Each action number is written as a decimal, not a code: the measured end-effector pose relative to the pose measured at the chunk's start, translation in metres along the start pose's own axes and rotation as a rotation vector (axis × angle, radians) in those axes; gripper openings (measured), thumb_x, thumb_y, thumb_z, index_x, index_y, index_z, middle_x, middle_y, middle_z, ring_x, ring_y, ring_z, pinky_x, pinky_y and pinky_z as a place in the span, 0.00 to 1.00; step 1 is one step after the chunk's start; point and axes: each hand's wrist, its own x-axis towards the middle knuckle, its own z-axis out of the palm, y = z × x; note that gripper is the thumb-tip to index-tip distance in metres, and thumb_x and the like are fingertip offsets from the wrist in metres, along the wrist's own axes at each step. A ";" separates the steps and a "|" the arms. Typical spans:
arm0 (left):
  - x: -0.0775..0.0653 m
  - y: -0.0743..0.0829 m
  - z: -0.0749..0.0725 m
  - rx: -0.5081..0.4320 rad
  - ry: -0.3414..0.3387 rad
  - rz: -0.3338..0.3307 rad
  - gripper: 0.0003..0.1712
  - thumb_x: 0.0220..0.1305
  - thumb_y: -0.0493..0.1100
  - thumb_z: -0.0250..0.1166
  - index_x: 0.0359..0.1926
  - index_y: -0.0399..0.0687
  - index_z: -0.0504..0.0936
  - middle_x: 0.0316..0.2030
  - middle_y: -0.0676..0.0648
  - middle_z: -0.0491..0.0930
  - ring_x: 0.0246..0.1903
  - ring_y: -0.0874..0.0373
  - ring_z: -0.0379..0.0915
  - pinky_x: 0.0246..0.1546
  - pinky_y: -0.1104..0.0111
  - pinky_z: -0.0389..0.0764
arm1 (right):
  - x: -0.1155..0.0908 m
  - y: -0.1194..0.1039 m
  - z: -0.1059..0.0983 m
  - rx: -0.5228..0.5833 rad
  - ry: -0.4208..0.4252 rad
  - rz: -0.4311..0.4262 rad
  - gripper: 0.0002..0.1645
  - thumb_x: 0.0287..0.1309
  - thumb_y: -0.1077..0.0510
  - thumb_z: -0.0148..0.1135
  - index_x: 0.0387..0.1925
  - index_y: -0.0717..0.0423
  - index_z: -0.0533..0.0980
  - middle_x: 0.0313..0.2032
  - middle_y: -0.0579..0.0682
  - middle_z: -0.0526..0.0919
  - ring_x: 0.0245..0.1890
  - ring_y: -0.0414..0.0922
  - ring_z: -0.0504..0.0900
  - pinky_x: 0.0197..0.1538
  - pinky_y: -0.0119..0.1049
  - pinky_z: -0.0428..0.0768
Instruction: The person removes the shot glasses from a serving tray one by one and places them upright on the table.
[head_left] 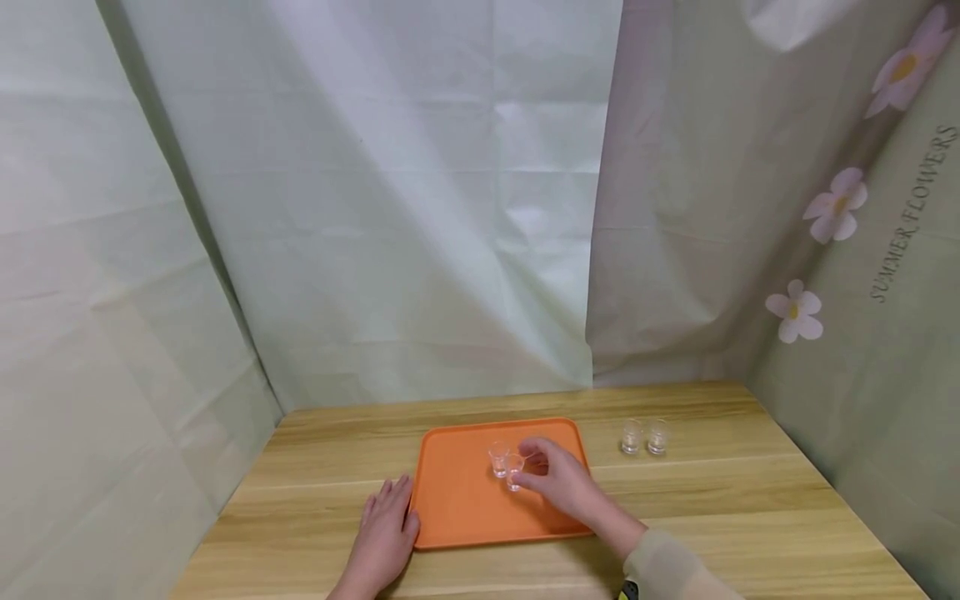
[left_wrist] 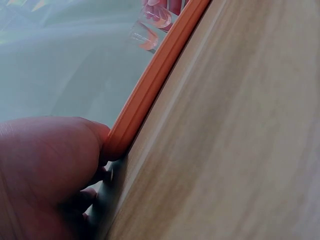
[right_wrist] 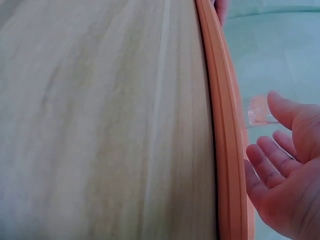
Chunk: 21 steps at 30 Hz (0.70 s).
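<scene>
On the orange tray stand two small clear shot glasses. My right hand has its thumb and fingers around the nearer shot glass, which is upright. Close behind it and slightly left is the other shot glass. In the right wrist view, a glass shows between the thumb and the fingers. My left hand rests on the table at the tray's left side, fingers extended. Its thumb touches the tray's corner in the left wrist view.
Two more clear shot glasses, one on the left and one on the right, stand side by side on the wooden table, right of the tray. Pale cloth hangs behind the table and at both sides.
</scene>
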 end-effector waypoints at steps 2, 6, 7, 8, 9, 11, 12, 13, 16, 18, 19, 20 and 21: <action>0.000 0.001 0.000 -0.003 0.001 0.001 0.29 0.73 0.33 0.65 0.72 0.26 0.77 0.72 0.27 0.75 0.75 0.23 0.63 0.75 0.28 0.57 | 0.000 -0.001 0.001 -0.022 -0.004 -0.007 0.30 0.65 0.55 0.82 0.63 0.64 0.80 0.56 0.55 0.87 0.57 0.55 0.87 0.63 0.55 0.85; -0.001 0.001 -0.001 -0.004 -0.003 0.000 0.29 0.74 0.34 0.65 0.72 0.25 0.76 0.72 0.27 0.74 0.75 0.23 0.63 0.75 0.28 0.57 | -0.001 -0.003 0.003 -0.051 -0.016 -0.025 0.26 0.64 0.55 0.82 0.58 0.60 0.82 0.52 0.51 0.88 0.54 0.52 0.86 0.60 0.52 0.86; -0.001 0.002 -0.001 -0.006 -0.006 -0.002 0.29 0.74 0.34 0.65 0.72 0.25 0.76 0.72 0.27 0.74 0.76 0.23 0.63 0.75 0.28 0.57 | -0.001 -0.002 0.004 -0.057 -0.016 -0.032 0.24 0.64 0.55 0.82 0.57 0.59 0.82 0.51 0.50 0.88 0.53 0.51 0.86 0.59 0.51 0.86; -0.001 0.002 -0.001 -0.007 -0.008 -0.004 0.29 0.74 0.34 0.65 0.72 0.25 0.76 0.73 0.27 0.74 0.76 0.23 0.63 0.75 0.28 0.57 | -0.001 -0.002 0.004 -0.061 -0.016 -0.036 0.23 0.65 0.55 0.81 0.56 0.58 0.82 0.50 0.48 0.88 0.52 0.51 0.86 0.59 0.49 0.86; -0.001 0.002 -0.001 -0.005 -0.010 -0.006 0.29 0.74 0.34 0.65 0.72 0.25 0.76 0.73 0.27 0.74 0.76 0.23 0.62 0.75 0.28 0.57 | -0.001 -0.002 0.005 -0.066 -0.014 -0.038 0.21 0.65 0.55 0.81 0.54 0.57 0.83 0.49 0.47 0.87 0.52 0.50 0.86 0.58 0.48 0.86; -0.001 0.001 -0.001 -0.005 -0.013 -0.007 0.29 0.74 0.34 0.65 0.72 0.25 0.76 0.73 0.26 0.74 0.76 0.23 0.62 0.75 0.28 0.56 | -0.001 0.000 0.006 -0.072 -0.013 -0.036 0.18 0.66 0.55 0.80 0.52 0.54 0.83 0.46 0.44 0.87 0.50 0.48 0.85 0.56 0.45 0.86; -0.001 0.001 -0.001 -0.004 -0.015 -0.007 0.29 0.74 0.34 0.65 0.72 0.25 0.76 0.73 0.27 0.74 0.76 0.23 0.62 0.75 0.28 0.56 | 0.000 0.000 0.007 -0.073 -0.012 -0.033 0.17 0.66 0.55 0.80 0.50 0.54 0.82 0.45 0.44 0.86 0.50 0.48 0.85 0.56 0.43 0.85; -0.001 0.001 -0.001 -0.005 -0.016 -0.008 0.29 0.75 0.34 0.65 0.72 0.25 0.76 0.73 0.27 0.74 0.76 0.23 0.62 0.76 0.28 0.56 | 0.000 0.000 0.007 -0.076 -0.011 -0.030 0.16 0.67 0.55 0.80 0.49 0.53 0.82 0.44 0.43 0.86 0.49 0.47 0.85 0.55 0.42 0.85; 0.000 0.000 0.000 -0.002 -0.017 -0.008 0.29 0.75 0.34 0.65 0.72 0.26 0.76 0.73 0.27 0.74 0.76 0.23 0.62 0.75 0.28 0.57 | 0.000 -0.001 0.008 -0.076 -0.012 -0.013 0.13 0.68 0.56 0.79 0.47 0.52 0.81 0.42 0.42 0.85 0.47 0.46 0.84 0.53 0.39 0.84; 0.000 0.000 0.000 0.002 -0.018 -0.007 0.29 0.75 0.34 0.65 0.72 0.26 0.76 0.73 0.27 0.74 0.76 0.23 0.62 0.75 0.28 0.57 | 0.000 -0.003 0.007 -0.076 -0.011 -0.007 0.13 0.68 0.56 0.79 0.46 0.52 0.81 0.42 0.42 0.84 0.46 0.46 0.83 0.51 0.38 0.83; 0.000 0.000 0.000 0.003 -0.019 -0.007 0.29 0.75 0.34 0.66 0.72 0.26 0.76 0.73 0.27 0.74 0.76 0.23 0.62 0.75 0.28 0.57 | -0.001 -0.003 0.007 -0.075 -0.012 -0.003 0.13 0.68 0.56 0.79 0.46 0.52 0.81 0.41 0.42 0.84 0.46 0.45 0.83 0.51 0.37 0.83; 0.000 0.000 -0.001 0.003 -0.017 -0.006 0.29 0.75 0.34 0.66 0.72 0.26 0.76 0.73 0.27 0.74 0.76 0.23 0.62 0.75 0.28 0.57 | -0.001 -0.004 0.007 -0.074 -0.012 0.000 0.13 0.68 0.56 0.79 0.46 0.52 0.81 0.41 0.41 0.84 0.45 0.45 0.83 0.50 0.36 0.83; 0.001 0.000 -0.001 0.004 -0.017 -0.005 0.29 0.75 0.34 0.66 0.72 0.26 0.76 0.73 0.27 0.74 0.76 0.23 0.62 0.75 0.28 0.57 | -0.001 -0.004 0.007 -0.074 -0.011 0.002 0.13 0.68 0.56 0.79 0.46 0.52 0.81 0.41 0.41 0.84 0.45 0.44 0.83 0.49 0.35 0.83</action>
